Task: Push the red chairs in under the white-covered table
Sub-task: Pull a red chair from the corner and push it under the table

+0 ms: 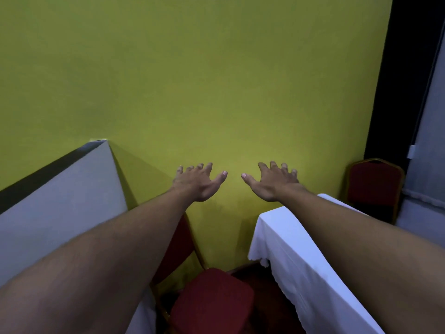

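My left hand [199,183] and right hand [272,183] reach forward in the air, fingers spread, gripping nothing. Below them stands a chair [212,302] with a red padded seat and gold frame, just left of the white-draped table [289,249]. A matching far chair [374,186] stands beyond the table.

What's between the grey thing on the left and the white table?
A red chair, in the head view, stands between the grey surface and the table.

Yellow-green wall [216,80]; dark strip [407,68] right; pale panel [60,201] left.
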